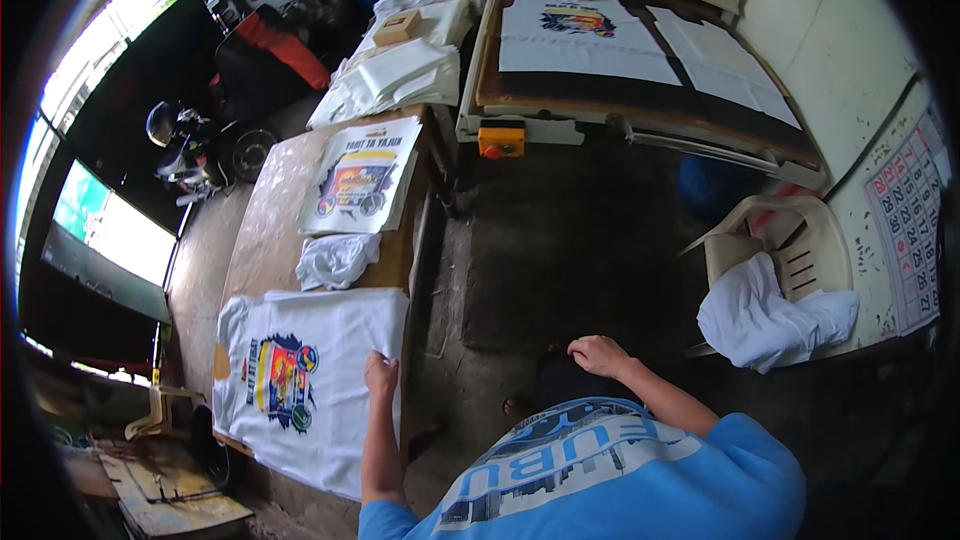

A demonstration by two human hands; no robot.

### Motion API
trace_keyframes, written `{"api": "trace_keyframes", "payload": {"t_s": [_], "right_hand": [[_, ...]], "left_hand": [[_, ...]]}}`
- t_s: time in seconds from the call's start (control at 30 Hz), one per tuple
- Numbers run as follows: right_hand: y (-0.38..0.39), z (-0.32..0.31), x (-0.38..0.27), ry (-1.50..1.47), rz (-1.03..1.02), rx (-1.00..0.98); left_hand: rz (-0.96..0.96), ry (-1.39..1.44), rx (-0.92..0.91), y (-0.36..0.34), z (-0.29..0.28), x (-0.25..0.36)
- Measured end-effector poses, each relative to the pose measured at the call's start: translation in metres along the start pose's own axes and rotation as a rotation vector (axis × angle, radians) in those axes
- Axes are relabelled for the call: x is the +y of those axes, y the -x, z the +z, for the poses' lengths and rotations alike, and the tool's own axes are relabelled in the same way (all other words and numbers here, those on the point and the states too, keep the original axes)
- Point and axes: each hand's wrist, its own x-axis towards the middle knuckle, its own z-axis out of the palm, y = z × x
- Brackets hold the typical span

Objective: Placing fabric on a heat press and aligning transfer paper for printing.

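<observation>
A white printed T-shirt (345, 440) lies spread over the near end of the wooden table at left, its colourful print facing up. My left hand (380, 373) is at the shirt's right edge, fingers closed on the fabric, which creases beside them. My right hand (600, 354) hovers in front of my body, away from the table. Its fingers are curled together, and nothing shows in them. Farther along the table sit a bunched white cloth (337, 260) and a printed sheet (360, 176) with a similar design.
Ahead stands a heat press (640, 98) with a printed shirt (575, 38) and a white piece (725, 60) on its bed. An orange switch box (501, 139) juts from its front. At right, a plastic chair (835, 245) carries a white cloth (765, 315). White fabric stacks (400, 75) lie beyond the table.
</observation>
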Motion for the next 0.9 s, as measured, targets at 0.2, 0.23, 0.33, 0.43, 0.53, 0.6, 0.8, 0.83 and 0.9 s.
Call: {"api": "trace_keyframes", "payload": {"t_s": [0.2, 0.23, 0.33, 0.43, 0.53, 0.6, 0.8, 0.83, 0.9], "right_hand": [[-0.017, -0.032, 0.029, -0.005, 0.016, 0.063], [-0.022, -0.039, 0.037, -0.005, 0.026, 0.07], [-0.051, -0.071, 0.055, -0.017, -0.035, 0.155], [-0.081, -0.119, 0.078, -0.037, -0.111, 0.279], [-0.117, -0.182, 0.106, -0.063, -0.17, 0.423], [-0.123, -0.224, 0.118, -0.066, -0.213, 0.533], [-0.128, -0.352, 0.16, -0.189, -0.093, 0.756], [-0.124, -0.365, 0.17, -0.207, -0.066, 0.795], [-0.12, -0.381, 0.193, -0.23, -0.02, 0.87]], "left_hand": [[0.093, 0.073, 0.051, -0.055, -0.012, 0.046], [0.177, 0.118, 0.103, -0.065, -0.015, 0.072], [0.298, 0.203, 0.176, -0.108, -0.028, 0.149], [0.361, 0.289, 0.221, -0.153, -0.028, 0.24], [0.437, 0.349, 0.251, -0.207, -0.024, 0.337], [0.509, 0.314, 0.296, -0.236, -0.018, 0.395], [0.427, 0.199, 0.293, -0.33, -0.01, 0.533], [0.429, 0.2, 0.287, -0.342, -0.003, 0.551], [0.327, 0.131, 0.207, -0.361, 0.005, 0.58]]}}
